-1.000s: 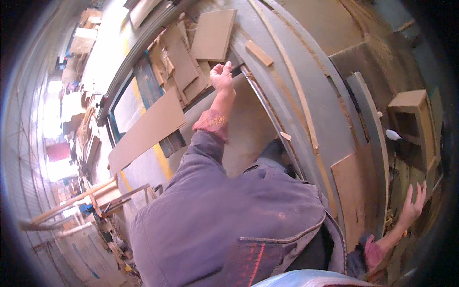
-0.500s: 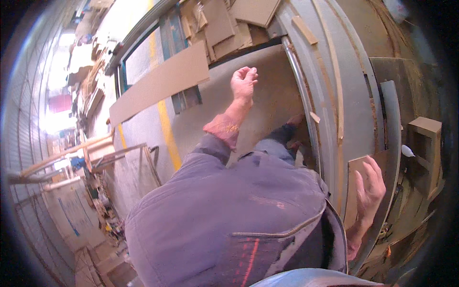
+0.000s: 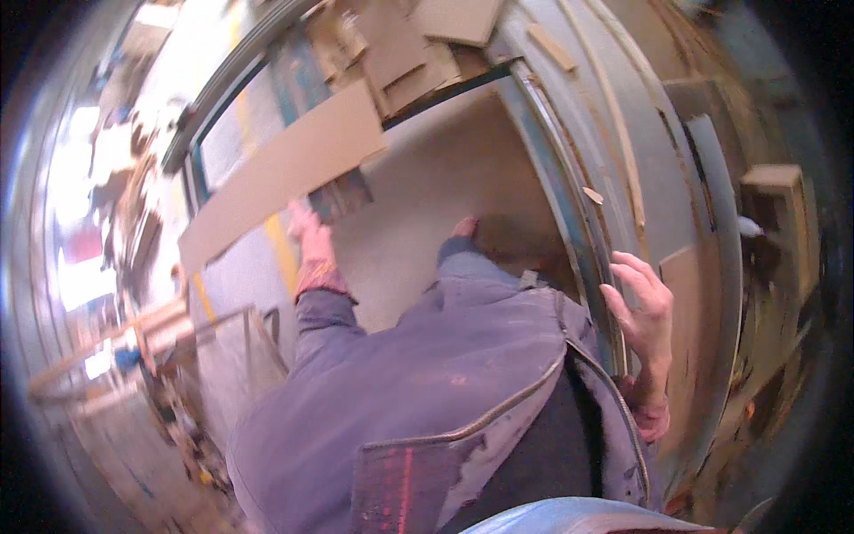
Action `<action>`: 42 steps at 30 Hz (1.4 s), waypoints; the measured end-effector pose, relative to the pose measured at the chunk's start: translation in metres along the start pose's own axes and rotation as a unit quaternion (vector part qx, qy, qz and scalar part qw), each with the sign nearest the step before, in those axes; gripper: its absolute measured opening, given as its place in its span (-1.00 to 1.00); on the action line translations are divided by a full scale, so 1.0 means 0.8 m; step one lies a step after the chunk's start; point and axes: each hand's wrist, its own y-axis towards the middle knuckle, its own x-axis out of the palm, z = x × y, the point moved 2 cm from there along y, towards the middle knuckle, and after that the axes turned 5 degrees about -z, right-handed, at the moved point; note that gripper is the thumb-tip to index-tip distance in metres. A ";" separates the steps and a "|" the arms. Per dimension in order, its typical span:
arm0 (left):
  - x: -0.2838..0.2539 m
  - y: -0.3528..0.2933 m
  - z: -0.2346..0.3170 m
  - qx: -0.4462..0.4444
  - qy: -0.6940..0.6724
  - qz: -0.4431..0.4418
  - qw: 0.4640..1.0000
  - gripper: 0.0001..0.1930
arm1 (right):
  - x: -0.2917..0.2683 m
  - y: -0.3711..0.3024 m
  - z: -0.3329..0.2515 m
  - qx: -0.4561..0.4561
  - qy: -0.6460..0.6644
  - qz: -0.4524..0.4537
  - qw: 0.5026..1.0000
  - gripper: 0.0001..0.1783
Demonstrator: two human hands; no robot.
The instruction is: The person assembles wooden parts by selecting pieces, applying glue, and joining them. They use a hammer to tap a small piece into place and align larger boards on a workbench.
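Note:
A long tan board [image 3: 289, 169], plain and flat, lies slantwise at the far left, its right end beside stacked offcuts. My left hand [image 3: 309, 233] is at the near edge of this board; blur hides whether its fingers touch or grip it. My right hand [image 3: 642, 307] is held over the edge of the grey machine table [image 3: 614, 169] on the right, fingers apart and nothing in them. Below and behind that hand a brown panel [image 3: 689, 329] rests on the table.
Stacked board offcuts [image 3: 391, 49] lie at the far side. A small wood strip [image 3: 551, 46] and a chip [image 3: 592, 195] are on the grey table. A metal rail [image 3: 569, 169] runs along its edge. An open wooden box [image 3: 774, 178] stands at the right. A wooden frame [image 3: 160, 320] stands left.
My left hand has swung left and nearer, to the long board's edge. My right hand has moved left and forward, above the table edge. The view has turned slightly.

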 end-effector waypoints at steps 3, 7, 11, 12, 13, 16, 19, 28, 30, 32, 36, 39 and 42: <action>-0.007 0.071 0.017 -0.005 0.031 -0.020 0.999 -0.38 | 0.047 0.016 -0.035 0.022 0.012 0.014 1.000 -0.67; 0.000 0.145 0.042 -0.032 -0.214 -0.209 0.954 -0.43 | 0.125 0.062 -0.082 0.018 0.086 0.012 0.996 -0.67; -0.015 0.169 0.057 0.241 0.169 -0.291 0.910 -0.49 | 0.190 0.110 -0.106 -0.024 0.090 0.011 0.996 -0.68; -0.022 0.173 0.059 0.202 0.137 -0.284 0.927 -0.47 | 0.206 0.120 -0.112 -0.028 0.058 0.028 0.998 -0.64; -0.028 0.173 0.062 0.229 0.151 -0.293 0.916 -0.44 | 0.216 0.126 -0.112 -0.018 0.048 0.018 0.999 -0.58; -0.036 0.181 0.068 0.069 -0.091 -0.219 0.969 -0.37 | 0.232 0.154 -0.094 -0.044 -0.036 0.071 0.996 -0.51; -0.069 0.169 0.084 0.190 0.006 -0.177 0.966 -0.42 | 0.201 0.193 -0.007 -0.012 -0.144 0.219 0.965 -0.43; -0.148 0.038 0.138 0.009 -0.101 -0.215 0.971 -0.25 | 0.130 0.277 0.220 0.283 -0.247 0.160 0.913 -0.01; -0.155 0.014 0.143 -0.004 -0.111 -0.221 0.969 -0.23 | 0.132 0.322 0.219 0.268 -0.253 0.143 0.918 0.05; -0.165 -0.007 0.141 -0.011 -0.113 -0.179 0.977 -0.26 | 0.139 0.375 0.215 0.258 -0.260 0.127 0.922 0.05; -0.189 -0.045 0.123 -0.015 -0.196 -0.268 0.943 -0.35 | 0.153 0.447 0.221 0.199 -0.317 0.135 0.917 -0.15; -0.215 -0.055 0.111 -0.016 -0.221 -0.312 0.924 -0.37 | 0.161 0.476 0.230 0.188 -0.355 0.093 0.911 -0.29; -0.231 -0.043 0.102 -0.018 -0.217 -0.266 0.939 -0.41 | 0.154 0.477 0.226 0.196 -0.273 0.170 0.926 -0.44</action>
